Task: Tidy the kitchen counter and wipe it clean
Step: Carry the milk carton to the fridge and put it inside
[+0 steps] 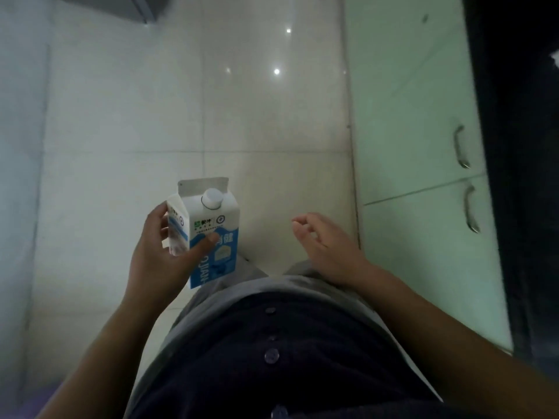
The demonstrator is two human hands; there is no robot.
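The person stands on a pale tiled floor, looking straight down, with green cabinet doors running along the 3 o'clock side. No counter surface shows from here. The left hand holds a blue-and-white milk carton out in front of the body, at about 10 o'clock from the waist and in mid-air above the tiles. That grip is wrapped around the lower half of the carton: thumb pressed across the blue front panel, the other fingers hidden behind the side. The right hand is empty, its fingers loosely curled and apart, hovering near 2 o'clock.

The carton looks like stiff coated paperboard, smooth and likely a little slick, and its walls would dent under a hard squeeze. Whether it is full or nearly empty I cannot tell; held in one hand, it seems no great weight. The flat side panels at mid-body are the sensible place to hold it, as the hand does now, not the gabled ridge.

Its long axis runs upright, tilted slightly, with the gable and white screw cap toward 12 o'clock and the base toward 6 o'clock.
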